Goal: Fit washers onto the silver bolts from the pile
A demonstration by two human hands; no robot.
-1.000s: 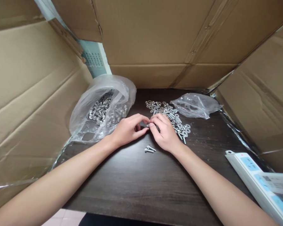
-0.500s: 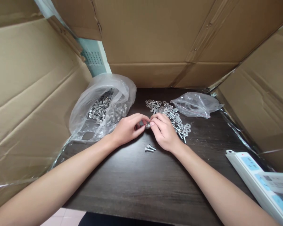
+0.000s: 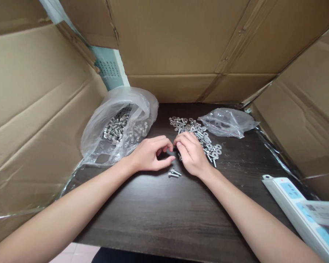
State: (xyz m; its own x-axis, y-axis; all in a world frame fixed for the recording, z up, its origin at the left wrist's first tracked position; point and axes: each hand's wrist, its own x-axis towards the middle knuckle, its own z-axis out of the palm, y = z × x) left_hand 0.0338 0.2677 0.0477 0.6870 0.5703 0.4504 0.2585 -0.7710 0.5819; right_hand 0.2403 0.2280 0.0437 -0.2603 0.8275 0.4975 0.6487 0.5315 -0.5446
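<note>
1. Dark surface (image 3: 142, 219) under your things.
2. Large clear bag (image 3: 97, 126), far-left corner, metal fasteners (image 3: 115, 128) inside.
3. Power strip (image 3: 290, 190), right edge.
4. Smaller clear bag (image 3: 226, 123), toward far-right corner.
5. Your left hand (image 3: 149, 155): thumb and fingers parted, off the small metal piece.
6. Your right hand (image 3: 193, 155): fingers curled, grip hidden, can't tell.
7. Loose bolts and washers (image 3: 206, 138), beyond your right hand, toward far edge.
8. Two bolts (image 3: 174, 174), mid-surface, side by side.
9. Small metal piece (image 3: 180, 157), by your right thumb.
</note>
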